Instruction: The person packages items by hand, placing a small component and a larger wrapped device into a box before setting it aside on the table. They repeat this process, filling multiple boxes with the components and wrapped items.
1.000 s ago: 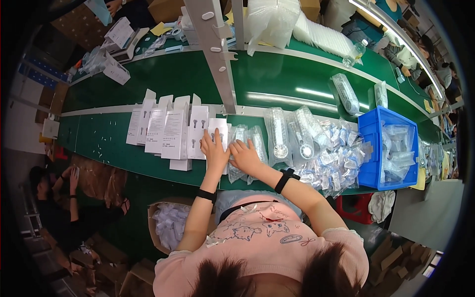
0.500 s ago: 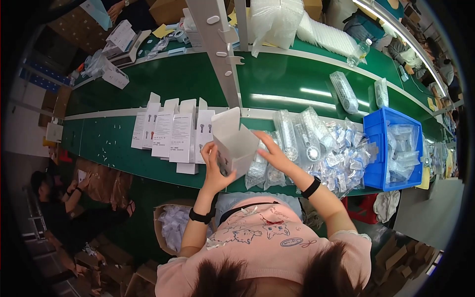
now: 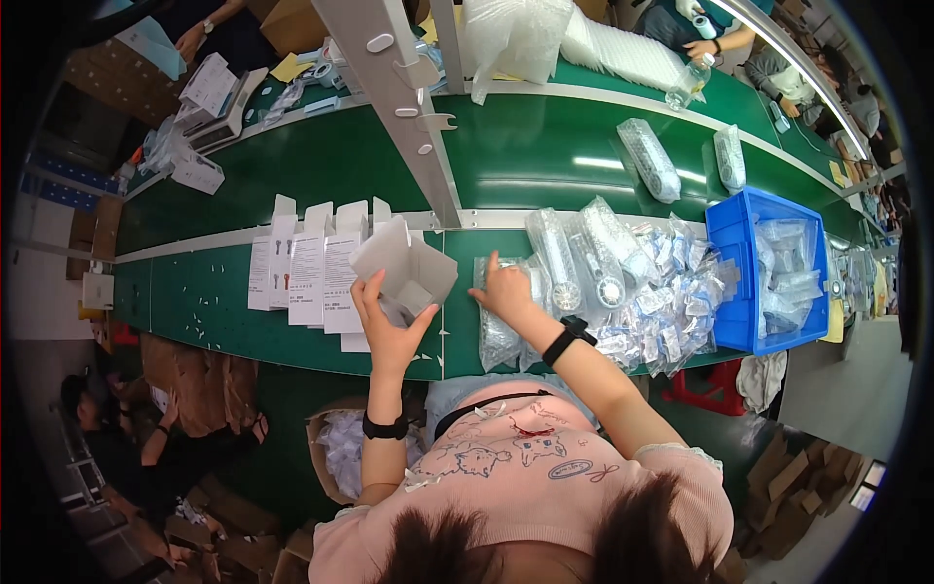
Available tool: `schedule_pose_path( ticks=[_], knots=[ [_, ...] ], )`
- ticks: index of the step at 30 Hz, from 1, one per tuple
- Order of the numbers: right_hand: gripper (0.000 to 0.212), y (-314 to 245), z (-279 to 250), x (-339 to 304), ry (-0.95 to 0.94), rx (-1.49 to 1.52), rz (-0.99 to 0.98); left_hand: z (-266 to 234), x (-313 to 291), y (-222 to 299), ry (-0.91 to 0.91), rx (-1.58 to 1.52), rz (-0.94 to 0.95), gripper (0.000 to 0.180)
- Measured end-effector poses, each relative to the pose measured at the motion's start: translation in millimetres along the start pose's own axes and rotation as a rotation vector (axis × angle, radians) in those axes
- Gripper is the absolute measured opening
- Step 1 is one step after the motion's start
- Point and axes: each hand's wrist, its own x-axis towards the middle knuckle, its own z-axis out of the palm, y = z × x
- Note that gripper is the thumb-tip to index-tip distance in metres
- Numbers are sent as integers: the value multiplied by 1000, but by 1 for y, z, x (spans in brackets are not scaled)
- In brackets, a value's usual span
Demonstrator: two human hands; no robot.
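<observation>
I count one left hand and one right hand at the centre, with one open white box. Left of centre I make out at least four standing cartons; right of centre, at least three bubble-wrapped packages, plus small packets I cannot number. I see two wrapped bundles and one clear bottle at upper right, one blue bin at right.

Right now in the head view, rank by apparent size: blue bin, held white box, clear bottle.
Largest to smallest, as they look:
1. Blue bin
2. Held white box
3. Clear bottle
</observation>
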Motion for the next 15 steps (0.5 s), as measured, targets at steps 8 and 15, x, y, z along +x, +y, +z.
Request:
schedule_pose_path(
  ticks=[8,15],
  knots=[
    [79,12,41,11,442,44,-240,-4,1,1,-13,10,70,81],
    [72,34,-81,-61,407,1854,-324,2,-5,7,-189,-51,-41,77]
  ],
)
